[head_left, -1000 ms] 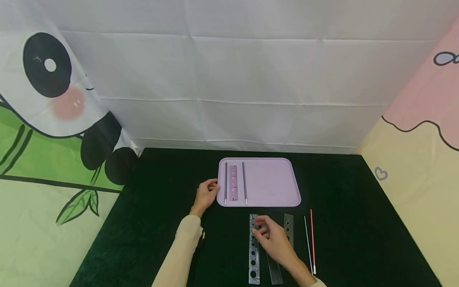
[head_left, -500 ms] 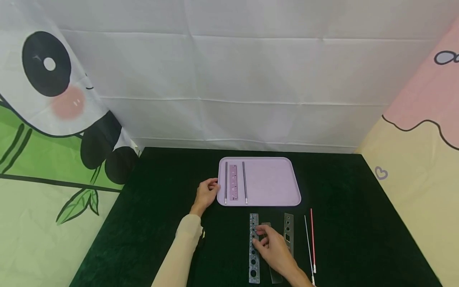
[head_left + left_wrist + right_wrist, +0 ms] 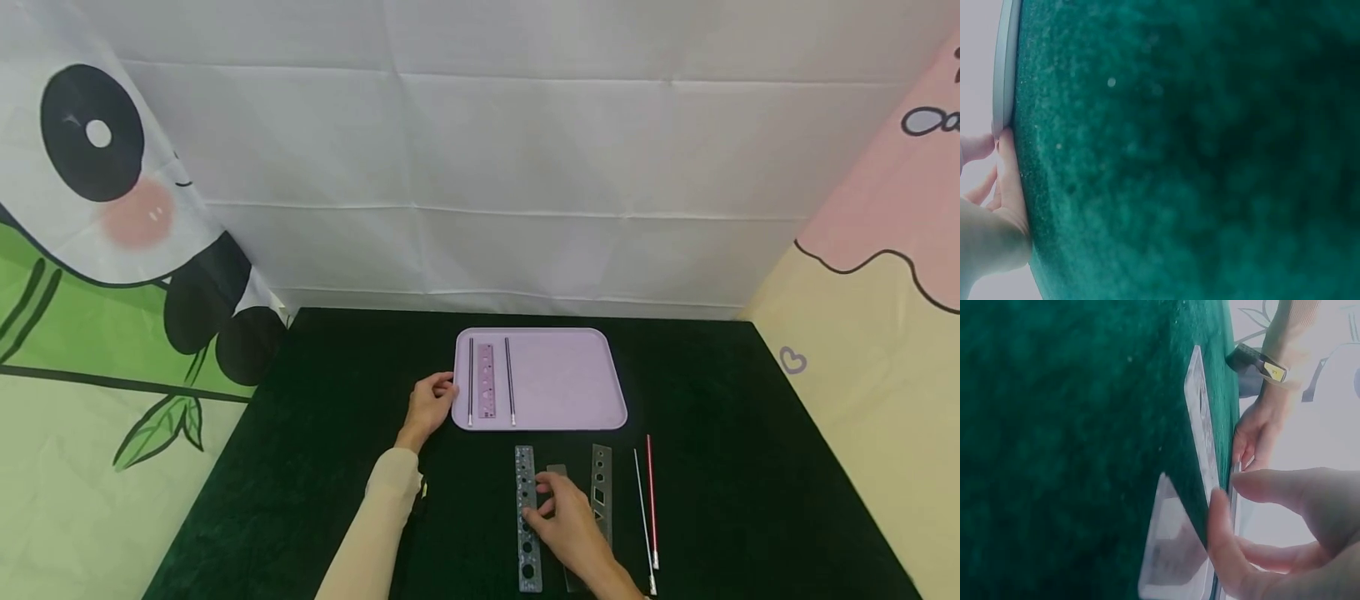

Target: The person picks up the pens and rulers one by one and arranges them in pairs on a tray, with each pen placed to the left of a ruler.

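Note:
At the left edge of a lilac tray point(image 3: 570, 379), my left hand point(image 3: 429, 406) pinches the rim between thumb and fingers. The left wrist view shows that grip at the rim point(image 3: 1005, 69). My right hand point(image 3: 566, 521) is over a clear ruler with round holes point(image 3: 528, 550); thumb and index finger stay apart. In the right wrist view, the index fingertip point(image 3: 1217, 503) meets the holed ruler's edge point(image 3: 1200, 419), and the thumb is above it. A plain clear ruler point(image 3: 557, 468) lies partly hidden under this hand. On the tray, a pink ruler point(image 3: 487, 381) lies between two dark pencils point(image 3: 470, 383).
Right of my right hand lies another clear ruler with cut-out shapes point(image 3: 602, 475). Beyond it are a thin silvery stick point(image 3: 642, 517) and a red pencil point(image 3: 652, 500). Dark green cloth point(image 3: 720, 467) covers the table, with a white cloth wall point(image 3: 510, 167) behind.
My right hand has come down and toward me along the holed ruler. The ruler's far end has swung slightly left. My left hand and the tray stay put.

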`<action>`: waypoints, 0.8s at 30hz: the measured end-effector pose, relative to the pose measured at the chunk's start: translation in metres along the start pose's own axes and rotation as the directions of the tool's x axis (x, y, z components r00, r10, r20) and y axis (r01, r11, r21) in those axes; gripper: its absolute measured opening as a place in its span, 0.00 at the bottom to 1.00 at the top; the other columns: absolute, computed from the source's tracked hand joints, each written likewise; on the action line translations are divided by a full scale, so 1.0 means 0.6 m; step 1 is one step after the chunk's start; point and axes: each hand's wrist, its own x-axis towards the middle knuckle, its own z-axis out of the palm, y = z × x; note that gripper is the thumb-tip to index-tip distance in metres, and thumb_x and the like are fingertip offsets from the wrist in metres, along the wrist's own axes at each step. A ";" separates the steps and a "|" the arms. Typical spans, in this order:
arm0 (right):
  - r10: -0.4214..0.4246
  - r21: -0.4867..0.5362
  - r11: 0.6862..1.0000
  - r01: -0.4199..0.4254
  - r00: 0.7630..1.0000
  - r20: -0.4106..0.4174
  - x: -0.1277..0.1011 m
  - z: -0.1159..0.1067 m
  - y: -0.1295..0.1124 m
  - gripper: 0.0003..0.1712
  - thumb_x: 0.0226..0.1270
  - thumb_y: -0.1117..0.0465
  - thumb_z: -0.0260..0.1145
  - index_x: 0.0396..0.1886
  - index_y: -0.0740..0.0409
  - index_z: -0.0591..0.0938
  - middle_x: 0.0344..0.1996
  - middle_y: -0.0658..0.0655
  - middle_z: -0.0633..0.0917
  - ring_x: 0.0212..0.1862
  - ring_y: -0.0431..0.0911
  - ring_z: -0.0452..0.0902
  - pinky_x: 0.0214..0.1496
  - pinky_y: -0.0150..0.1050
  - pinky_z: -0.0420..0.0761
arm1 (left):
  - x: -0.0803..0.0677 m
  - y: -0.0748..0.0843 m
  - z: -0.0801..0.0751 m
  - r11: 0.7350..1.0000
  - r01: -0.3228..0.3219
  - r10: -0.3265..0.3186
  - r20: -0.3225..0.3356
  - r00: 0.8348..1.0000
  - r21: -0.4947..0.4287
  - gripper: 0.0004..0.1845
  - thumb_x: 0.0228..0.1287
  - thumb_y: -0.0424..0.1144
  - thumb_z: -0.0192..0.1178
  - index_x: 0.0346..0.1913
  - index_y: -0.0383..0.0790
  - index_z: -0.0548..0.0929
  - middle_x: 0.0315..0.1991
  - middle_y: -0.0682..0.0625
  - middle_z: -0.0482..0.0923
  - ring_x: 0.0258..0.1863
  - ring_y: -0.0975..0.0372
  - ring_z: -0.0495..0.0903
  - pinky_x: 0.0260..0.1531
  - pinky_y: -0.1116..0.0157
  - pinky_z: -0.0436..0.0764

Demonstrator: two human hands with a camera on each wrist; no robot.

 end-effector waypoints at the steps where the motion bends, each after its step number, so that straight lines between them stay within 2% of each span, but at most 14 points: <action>1: -0.002 0.001 1.000 0.002 1.000 0.004 0.000 0.001 -0.001 0.28 0.58 0.68 0.77 0.57 0.72 0.78 0.44 0.62 0.81 0.34 0.42 0.78 0.31 0.32 0.79 | 0.000 0.000 0.000 1.000 -0.001 0.001 0.002 1.000 0.000 0.19 0.76 0.37 0.59 0.66 0.37 0.79 0.52 0.42 0.81 0.50 0.53 0.78 0.56 0.54 0.78; 6: 0.006 -0.025 1.000 -0.005 1.000 0.024 0.004 0.009 -0.006 0.31 0.57 0.67 0.79 0.58 0.72 0.77 0.45 0.61 0.79 0.36 0.44 0.76 0.30 0.32 0.76 | 0.000 0.000 -0.001 1.000 -0.004 0.004 0.006 1.000 -0.005 0.19 0.76 0.37 0.59 0.66 0.37 0.79 0.52 0.42 0.81 0.50 0.52 0.78 0.56 0.53 0.78; 13: 0.069 -0.070 0.995 -0.065 0.997 0.044 0.011 0.014 -0.010 0.33 0.55 0.66 0.80 0.58 0.70 0.77 0.45 0.60 0.77 0.35 0.43 0.73 0.30 0.33 0.74 | -0.001 -0.001 -0.001 1.000 -0.007 0.007 0.012 1.000 -0.003 0.19 0.76 0.37 0.59 0.66 0.36 0.79 0.53 0.42 0.81 0.51 0.52 0.78 0.56 0.53 0.78; 24: 0.036 -0.119 0.992 -0.035 0.999 0.004 0.017 0.017 -0.017 0.21 0.52 0.63 0.82 0.40 0.64 0.79 0.34 0.55 0.76 0.31 0.41 0.72 0.30 0.34 0.75 | -0.004 0.003 -0.004 1.000 -0.006 0.006 0.010 1.000 -0.002 0.20 0.76 0.37 0.59 0.66 0.36 0.79 0.53 0.42 0.81 0.52 0.52 0.78 0.58 0.53 0.78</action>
